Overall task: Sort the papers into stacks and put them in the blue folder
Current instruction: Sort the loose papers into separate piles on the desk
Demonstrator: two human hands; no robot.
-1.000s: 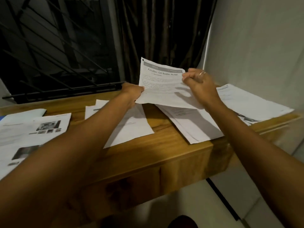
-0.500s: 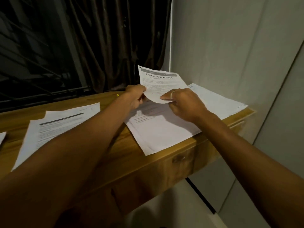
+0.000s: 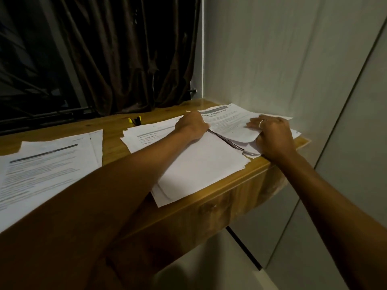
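A printed sheet (image 3: 229, 122) with a grey header bar lies on top of the right paper stack (image 3: 295, 133) at the desk's far right end. My left hand (image 3: 191, 125) grips the sheet's left edge with curled fingers. My right hand (image 3: 272, 137), with a ring on one finger, pinches its near edge, which curls up over the thumb. A second white stack (image 3: 201, 166) lies under my left forearm, its near corner past the desk edge. A third stack (image 3: 46, 164) of printed pages sits at the left. No blue folder is in view.
The wooden desk (image 3: 234, 197) ends at the right against a grey wall (image 3: 293, 59). A yellow and black pen (image 3: 135, 120) lies at the back by the dark curtain (image 3: 125, 59) and window bars. Pale floor shows below the desk.
Both hands have carried the printed sheet from mid-air down and to the right onto the right stack. My view has swung right, so the left papers have slid out of frame.
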